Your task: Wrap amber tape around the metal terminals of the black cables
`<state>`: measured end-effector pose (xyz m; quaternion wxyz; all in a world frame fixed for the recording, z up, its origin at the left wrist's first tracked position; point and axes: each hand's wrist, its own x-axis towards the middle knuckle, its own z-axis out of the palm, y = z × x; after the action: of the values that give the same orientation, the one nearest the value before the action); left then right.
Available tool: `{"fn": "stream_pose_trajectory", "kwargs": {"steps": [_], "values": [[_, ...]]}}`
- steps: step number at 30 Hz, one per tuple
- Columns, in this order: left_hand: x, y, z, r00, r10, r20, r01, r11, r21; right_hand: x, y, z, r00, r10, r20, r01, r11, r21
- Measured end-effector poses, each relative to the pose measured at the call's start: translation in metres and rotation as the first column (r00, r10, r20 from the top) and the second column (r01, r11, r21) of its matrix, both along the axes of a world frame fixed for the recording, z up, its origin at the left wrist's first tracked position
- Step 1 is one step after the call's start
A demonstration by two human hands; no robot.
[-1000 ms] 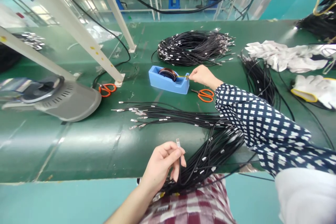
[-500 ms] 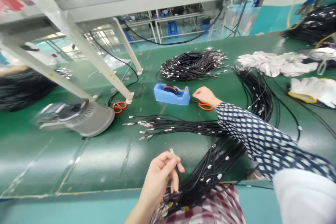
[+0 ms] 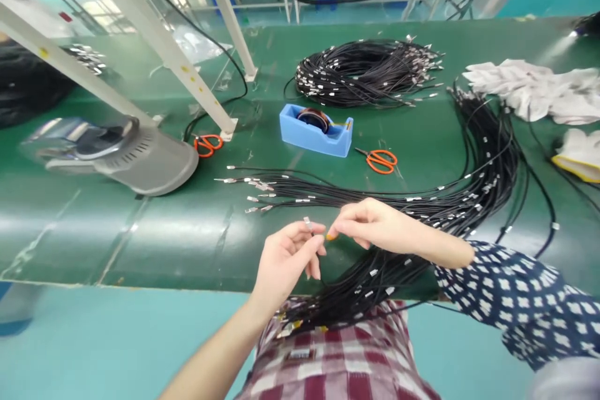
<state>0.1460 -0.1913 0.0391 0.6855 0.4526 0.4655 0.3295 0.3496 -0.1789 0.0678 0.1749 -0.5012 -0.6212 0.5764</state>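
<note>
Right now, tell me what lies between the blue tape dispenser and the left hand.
In the head view, a spread of black cables lies across the green tabletop between the blue tape dispenser and the left hand.

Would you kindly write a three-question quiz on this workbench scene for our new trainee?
1. What does the left hand hold?
A) a white glove
B) a cable end with a silvery connector
C) a screwdriver

2. True or false: both pairs of orange-handled scissors lie on the green table.

3. Which hand has the small orange-yellow piece at its fingertips?

Key: 1. B; 2. True; 3. The right hand.
</note>
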Motion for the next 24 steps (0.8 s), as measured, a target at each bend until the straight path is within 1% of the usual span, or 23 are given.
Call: {"fn": "stream_pose_trajectory", "kwargs": {"steps": [4, 6, 9, 12, 14, 16, 18, 20, 22, 24], "values": [[-0.002, -0.008, 0.004, 0.998, 0.012, -0.056, -0.010, 0.999, 0.035, -0.006, -0.003, 0.003, 0.996, 0.069, 0.063, -0.074, 0.995, 0.074], [-0.003, -0.011, 0.004, 0.997, 0.022, -0.078, -0.017, 0.998, 0.062, -0.010, -0.005, 0.003, 0.995, 0.065, 0.079, -0.071, 0.994, 0.086], [-0.004, -0.015, 0.001, 0.997, 0.025, -0.076, -0.020, 0.998, 0.066, -0.016, -0.010, -0.004, 0.997, -0.036, 0.075, 0.033, 0.999, 0.032], [-0.007, -0.016, -0.006, 0.999, 0.032, -0.018, -0.032, 0.999, 0.014, -0.022, -0.015, -0.018, 0.981, -0.181, -0.061, 0.179, 0.983, -0.045], [-0.008, -0.016, -0.010, 0.999, 0.049, 0.016, -0.048, 0.999, -0.024, -0.025, -0.019, -0.027, 0.947, -0.290, -0.141, 0.287, 0.957, -0.040], [-0.010, -0.016, -0.011, 0.998, 0.064, 0.028, -0.063, 0.997, -0.051, -0.027, -0.024, -0.034, 0.920, -0.344, -0.185, 0.353, 0.936, 0.015], [-0.010, -0.016, -0.011, 0.997, 0.074, 0.030, -0.072, 0.996, -0.061, -0.030, -0.030, -0.037, 0.925, -0.309, -0.220, 0.334, 0.939, 0.085], [-0.010, -0.017, -0.011, 0.997, 0.071, 0.039, -0.068, 0.996, -0.062, -0.033, -0.035, -0.039, 0.941, -0.260, -0.216, 0.293, 0.946, 0.138], [-0.011, -0.017, -0.011, 0.997, 0.055, 0.053, -0.052, 0.997, -0.056, -0.035, -0.039, -0.039, 0.945, -0.270, -0.183, 0.303, 0.934, 0.189], [-0.011, -0.018, -0.012, 0.996, 0.041, 0.075, -0.038, 0.998, -0.044, -0.035, -0.039, -0.039, 0.935, -0.310, -0.170, 0.345, 0.907, 0.241]]}}
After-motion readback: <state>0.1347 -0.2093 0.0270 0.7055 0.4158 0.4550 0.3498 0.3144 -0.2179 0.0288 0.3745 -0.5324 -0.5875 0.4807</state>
